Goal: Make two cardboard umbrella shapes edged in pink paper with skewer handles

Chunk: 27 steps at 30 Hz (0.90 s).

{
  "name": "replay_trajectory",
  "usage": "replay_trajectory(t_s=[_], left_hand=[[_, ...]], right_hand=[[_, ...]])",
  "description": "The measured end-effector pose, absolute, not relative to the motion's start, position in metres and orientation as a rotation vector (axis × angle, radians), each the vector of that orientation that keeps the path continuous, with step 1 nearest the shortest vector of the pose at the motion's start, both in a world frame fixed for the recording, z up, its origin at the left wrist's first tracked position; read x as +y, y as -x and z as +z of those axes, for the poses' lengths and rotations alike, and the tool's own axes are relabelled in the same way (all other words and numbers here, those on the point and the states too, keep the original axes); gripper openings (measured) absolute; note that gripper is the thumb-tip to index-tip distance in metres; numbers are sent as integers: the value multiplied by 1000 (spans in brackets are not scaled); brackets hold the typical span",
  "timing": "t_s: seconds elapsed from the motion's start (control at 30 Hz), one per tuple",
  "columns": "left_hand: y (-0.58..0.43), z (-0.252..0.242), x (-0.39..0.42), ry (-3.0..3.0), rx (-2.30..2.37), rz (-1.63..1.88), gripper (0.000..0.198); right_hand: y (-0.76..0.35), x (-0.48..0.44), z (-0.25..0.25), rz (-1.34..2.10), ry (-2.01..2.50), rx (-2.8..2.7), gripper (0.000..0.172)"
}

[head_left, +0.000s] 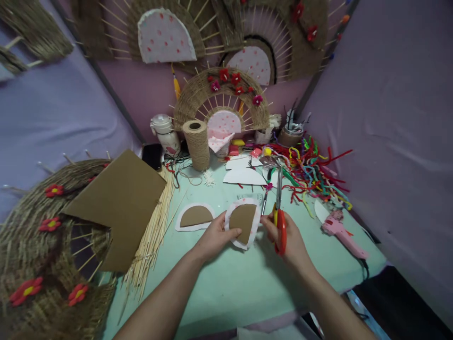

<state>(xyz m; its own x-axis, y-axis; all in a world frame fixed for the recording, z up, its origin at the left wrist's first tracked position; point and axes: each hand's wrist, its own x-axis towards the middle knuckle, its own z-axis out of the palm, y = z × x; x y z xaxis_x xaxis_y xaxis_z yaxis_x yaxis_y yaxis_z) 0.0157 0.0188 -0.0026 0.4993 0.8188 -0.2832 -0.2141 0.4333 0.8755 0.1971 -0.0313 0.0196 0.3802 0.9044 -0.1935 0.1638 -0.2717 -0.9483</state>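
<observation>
My left hand (215, 238) pinches a half-round brown cardboard piece backed with white cloth (243, 223), held just above the mint-green table (230, 283). My right hand (288, 236) grips orange-handled scissors (279, 212), blades pointing away from me, right beside the piece's right edge. A second half-round cardboard on white cloth (195, 216) lies flat to the left of my left hand.
A large brown cardboard sheet (122, 203) and a bundle of thin sticks (155, 226) lie at left, by a jute fan with red flowers (42, 255). A twine spool (196, 144), white cut shapes (242, 174), pipe cleaners (311, 174) and a pink glue gun (339, 231) are beyond.
</observation>
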Motion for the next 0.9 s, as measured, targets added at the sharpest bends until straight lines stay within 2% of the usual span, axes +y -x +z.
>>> replay_trajectory(t_s=[0.27,0.4,0.53,0.67,0.73,0.9], left_hand=[[-13,3,25,-648,837,784,46],[-13,1,24,-634,853,774,47],[-14,0,24,-623,857,799,57],[-14,-2,25,-609,858,825,57],[-14,-3,26,-589,861,820,56],[-14,-3,26,-568,781,826,53]], right_hand=[[-263,-54,-1,530,2300,-1368,27],[-266,-66,-3,415,2525,-1459,28],[-262,-69,-8,333,2558,-1464,37],[-259,-69,-14,177,2527,-1647,19],[-259,-70,-17,75,2469,-1761,17],[-271,-72,-17,38,2368,-1791,27]])
